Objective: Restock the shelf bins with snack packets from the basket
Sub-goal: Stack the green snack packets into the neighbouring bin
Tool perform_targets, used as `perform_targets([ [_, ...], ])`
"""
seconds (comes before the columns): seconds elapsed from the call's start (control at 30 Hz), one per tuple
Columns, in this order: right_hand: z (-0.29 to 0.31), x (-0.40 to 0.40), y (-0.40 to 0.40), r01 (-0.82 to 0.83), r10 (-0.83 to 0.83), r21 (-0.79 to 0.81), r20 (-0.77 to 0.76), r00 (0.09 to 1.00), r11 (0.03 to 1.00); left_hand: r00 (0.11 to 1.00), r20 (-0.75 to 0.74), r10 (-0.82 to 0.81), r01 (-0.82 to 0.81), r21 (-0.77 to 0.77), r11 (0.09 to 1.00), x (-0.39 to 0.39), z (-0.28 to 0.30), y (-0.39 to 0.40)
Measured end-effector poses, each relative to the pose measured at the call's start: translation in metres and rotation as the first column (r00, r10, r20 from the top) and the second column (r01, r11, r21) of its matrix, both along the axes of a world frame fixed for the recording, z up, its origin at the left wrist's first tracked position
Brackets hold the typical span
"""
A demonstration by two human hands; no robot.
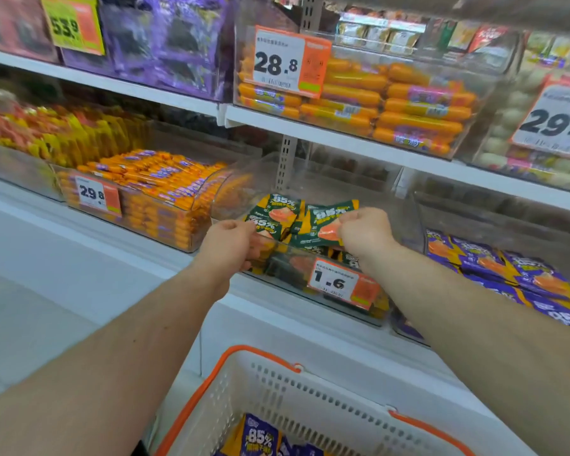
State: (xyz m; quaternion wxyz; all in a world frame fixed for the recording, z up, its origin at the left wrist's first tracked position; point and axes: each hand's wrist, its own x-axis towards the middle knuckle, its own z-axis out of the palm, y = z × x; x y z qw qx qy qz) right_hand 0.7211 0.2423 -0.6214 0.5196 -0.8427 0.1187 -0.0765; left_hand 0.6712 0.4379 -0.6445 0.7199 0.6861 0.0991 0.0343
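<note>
Both my hands reach over the front wall of a clear shelf bin (287, 274) that carries a 1.6 price tag. My left hand (226, 243) grips a green and yellow snack packet (267, 222) at the bin's left side. In my right hand (364, 230) is pinched another green packet (329, 218), held just above the bin. More green packets lie inside the bin below them. A white basket with orange handles (310, 390) stands at the bottom of the view, with purple and yellow packets (260, 439) in it.
To the right a clear bin holds purple packets (507, 271). On the left stands a bin of orange sausage sticks (158, 192). The shelf above (343, 136) carries more orange sausage packs and price cards. A white shelf ledge (79, 245) runs in front of the bins.
</note>
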Motion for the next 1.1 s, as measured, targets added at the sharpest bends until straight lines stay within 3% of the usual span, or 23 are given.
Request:
perform_targets([
  [0.07, -0.011, 0.018, -0.004, -0.012, 0.004, -0.081, -0.1, 0.995, 0.997, 0.999, -0.033, -0.004, 0.005, 0.028, 1.0, 0.001, -0.003, -0.002],
  [0.17, -0.01, 0.02, 0.006, -0.035, 0.023, -0.071, -0.164, 0.986, 0.997, 0.997, -0.07, -0.021, 0.025, 0.045, 0.999, -0.003, -0.002, -0.004],
  [0.23, -0.009, 0.017, 0.013, -0.026, -0.015, -0.19, -0.211, 0.977, 0.982, 0.996, -0.085, -0.038, 0.044, 0.062, 0.997, -0.004, -0.003, -0.006],
  [0.33, -0.007, 0.011, 0.021, -0.128, 0.009, -0.368, -0.311, 0.951, 0.921, 0.994, -0.099, -0.05, 0.061, 0.112, 0.992, -0.005, -0.006, -0.009],
  [0.5, -0.003, 0.005, 0.022, -0.257, 0.075, -0.421, -0.402, 0.913, 0.87, 0.987, -0.121, -0.105, 0.127, 0.191, 0.973, -0.007, -0.011, -0.012],
  [0.7, 0.0, -0.003, 0.025, -0.248, 0.047, -0.502, -0.379, 0.924, 0.829, 0.979, -0.146, -0.143, 0.18, 0.289, 0.94, -0.006, -0.018, -0.012],
  [0.77, 0.001, -0.009, 0.026, -0.125, 0.002, -0.564, -0.214, 0.977, 0.816, 0.977, -0.128, -0.172, 0.207, 0.353, 0.912, -0.009, -0.02, -0.01],
  [0.8, -0.001, -0.011, 0.026, -0.028, 0.001, -0.592, -0.046, 0.999, 0.806, 0.971, -0.13, -0.202, 0.237, 0.398, 0.886, -0.011, -0.021, -0.009],
  [0.83, -0.007, -0.015, 0.027, 0.067, 0.048, -0.603, 0.173, 0.984, 0.795, 0.958, -0.149, -0.247, 0.288, 0.443, 0.849, -0.013, -0.025, -0.009],
  [0.87, -0.016, -0.019, 0.028, 0.118, 0.162, -0.606, 0.386, 0.908, 0.786, 0.936, -0.181, -0.303, 0.353, 0.481, 0.802, -0.016, -0.03, -0.009],
  [0.93, -0.043, -0.035, 0.03, 0.145, 0.42, -0.643, 0.638, 0.646, 0.752, 0.87, -0.264, -0.416, 0.488, 0.574, 0.657, -0.019, -0.043, -0.013],
  [1.0, -0.079, -0.054, 0.029, 0.134, 0.544, -0.685, 0.667, 0.509, 0.716, 0.794, -0.361, -0.489, 0.584, 0.676, 0.449, -0.02, -0.059, -0.019],
  [1.1, -0.143, -0.08, 0.024, 0.043, 0.533, -0.664, 0.635, 0.559, 0.746, 0.634, -0.553, -0.54, 0.702, 0.704, 0.104, -0.028, -0.073, -0.028],
])
